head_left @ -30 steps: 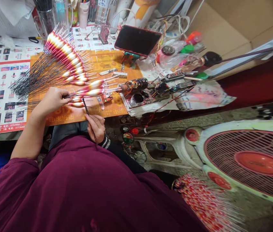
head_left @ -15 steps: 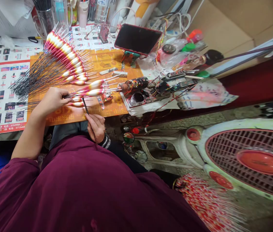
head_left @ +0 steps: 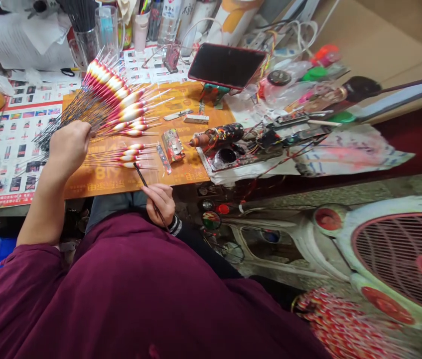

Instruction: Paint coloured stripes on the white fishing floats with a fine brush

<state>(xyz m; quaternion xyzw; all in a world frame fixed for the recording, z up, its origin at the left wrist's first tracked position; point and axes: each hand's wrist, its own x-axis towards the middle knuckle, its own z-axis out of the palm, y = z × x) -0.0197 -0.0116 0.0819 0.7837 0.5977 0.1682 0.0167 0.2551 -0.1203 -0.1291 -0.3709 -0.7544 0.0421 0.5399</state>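
Observation:
My left hand (head_left: 68, 147) is closed among the thin dark stems of a fan of painted floats (head_left: 115, 97), red, yellow and white, spread on the orange mat (head_left: 181, 172); which stem it grips is hidden. Three more floats (head_left: 130, 155) lie flat in front of that hand. My right hand (head_left: 162, 202) rests at the table's near edge, pinched on a thin dark brush (head_left: 144, 180) whose tip points toward the lying floats.
A phone on a stand (head_left: 226, 65), a paint-spattered rotary tool (head_left: 220, 135), wiring and bottles (head_left: 293, 89) crowd the table's right side. Glasses and cups (head_left: 94, 30) stand at the back. A red and white fan (head_left: 393, 249) lies on the floor at the right.
My left hand has moved up from the front floats to the stems of the big fan. The two floats it held near the rotary tool are gone from there. My right hand kept the brush.

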